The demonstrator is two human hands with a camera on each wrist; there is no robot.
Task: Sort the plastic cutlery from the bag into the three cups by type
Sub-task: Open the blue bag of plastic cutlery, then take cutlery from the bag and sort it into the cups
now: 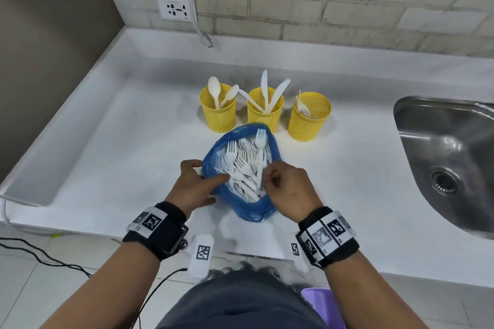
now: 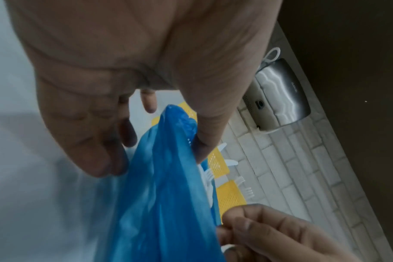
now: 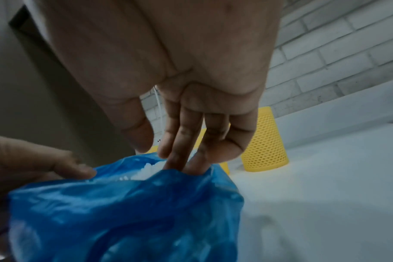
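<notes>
A blue plastic bag (image 1: 242, 201) lies open on the white counter (image 1: 107, 141), full of white forks (image 1: 240, 165). My left hand (image 1: 207, 175) grips the bag's left rim, with its thumb (image 2: 206, 138) inside the opening. My right hand (image 1: 267, 176) reaches into the bag (image 3: 123, 203) and pinches the handle of one fork (image 1: 259, 152). Behind the bag stand three yellow mesh cups: the left cup (image 1: 218, 115) holds spoons, the middle cup (image 1: 264, 113) holds knives, and the right cup (image 1: 308, 123) holds forks.
A steel sink (image 1: 441, 147) is set into the counter at the right. On the brick wall are a socket (image 1: 175, 8) and a dangling white cable (image 1: 205, 40). A purple object (image 1: 320, 302) sits on the floor below the counter's front edge.
</notes>
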